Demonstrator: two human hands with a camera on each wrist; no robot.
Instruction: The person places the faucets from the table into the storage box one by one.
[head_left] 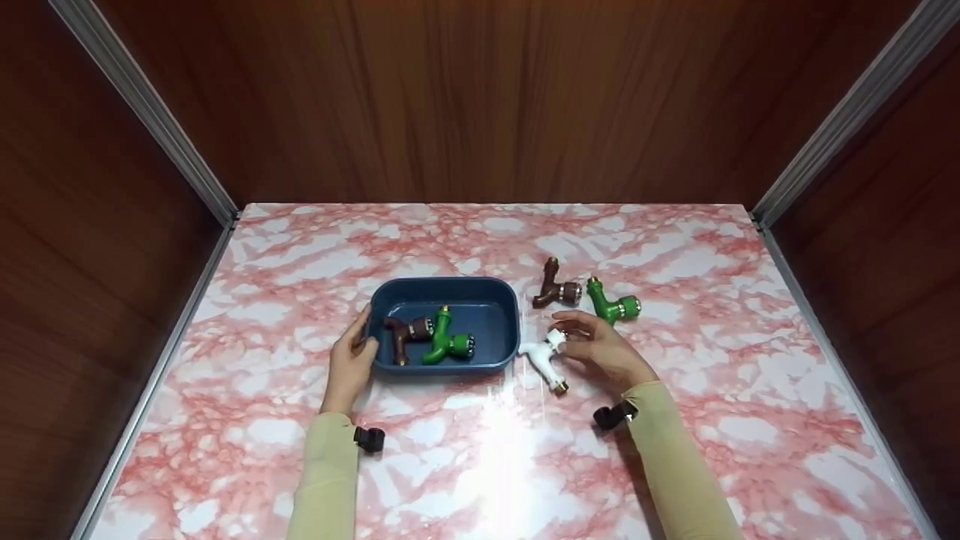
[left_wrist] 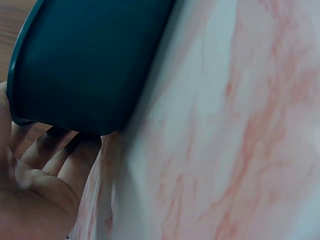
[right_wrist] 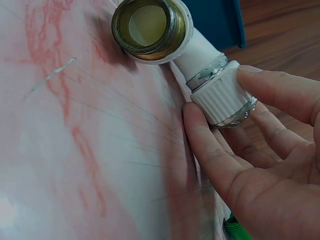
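My left hand (head_left: 352,364) grips the left end of a blue plastic basin (head_left: 444,370), thumb at the rim and fingers along the outer wall. In the left wrist view the fingers (left_wrist: 75,165) lie against the basin's end. A brown tap (head_left: 401,341) and a green tap (head_left: 442,341) lie inside the basin. Right of it, my right hand (head_left: 604,351) pinches the ribbed knob of a white tap (head_left: 544,360) between thumb and fingers. The right wrist view shows the white tap's brass threaded end (right_wrist: 150,30) facing the camera.
Behind the right hand lie another brown tap (head_left: 553,285) and another green tap (head_left: 609,304), on a red-and-white marbled tabletop (head_left: 720,360). Dark wood panels (head_left: 480,105) enclose the table at the back and both sides.
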